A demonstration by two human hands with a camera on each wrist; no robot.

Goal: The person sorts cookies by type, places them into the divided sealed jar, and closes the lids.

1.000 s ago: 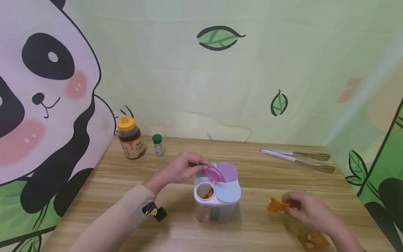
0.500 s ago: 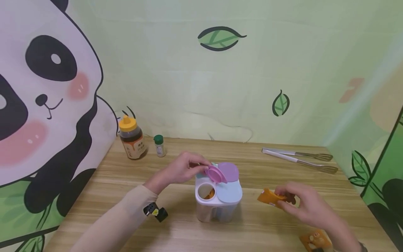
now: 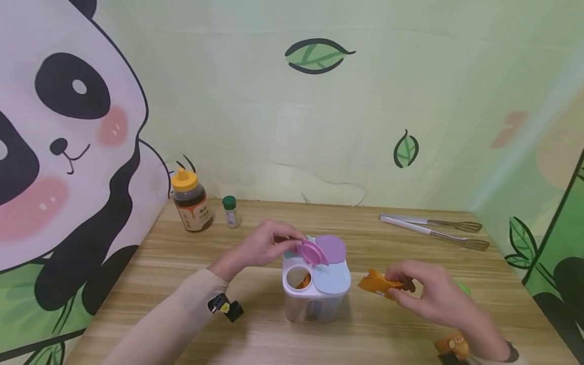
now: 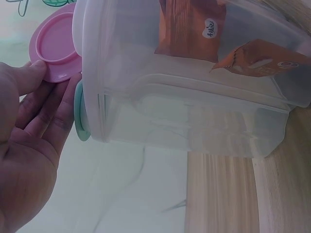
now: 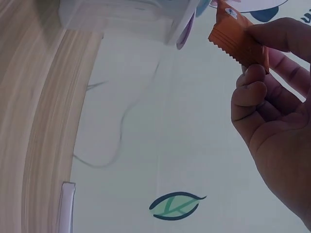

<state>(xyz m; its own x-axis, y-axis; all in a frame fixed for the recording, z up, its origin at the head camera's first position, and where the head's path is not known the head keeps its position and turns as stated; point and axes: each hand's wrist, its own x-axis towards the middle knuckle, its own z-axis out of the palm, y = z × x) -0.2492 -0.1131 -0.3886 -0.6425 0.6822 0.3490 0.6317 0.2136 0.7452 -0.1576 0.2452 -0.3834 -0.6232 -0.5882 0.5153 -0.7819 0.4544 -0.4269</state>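
A clear storage box (image 3: 296, 308) with a white top and several coloured flip lids stands mid-table. With thumb and fingers my left hand (image 3: 266, 244) pinches its pink lid (image 3: 312, 252), tilted up off the round opening at the front left. Through the clear wall in the left wrist view, orange snack packets (image 4: 192, 29) lie inside that compartment. To the right of the box, my right hand (image 3: 431, 291) pinches another orange snack packet (image 5: 238, 41) by one end, its other end pointing at the box. The purple lid (image 3: 331, 249) and light blue lid (image 3: 332, 277) are down.
One more orange packet (image 3: 456, 342) lies at the front right, partly behind the right wrist. A small green thing (image 3: 463, 287) shows past that forearm. Two whisks (image 3: 433, 231) lie at the back right. A yellow-capped bottle (image 3: 193, 208) and a green-capped shaker (image 3: 231, 213) stand back left.
My right hand has moved left and slightly up with the orange packet, nearer the box. The left hand keeps its hold on the raised pink lid.
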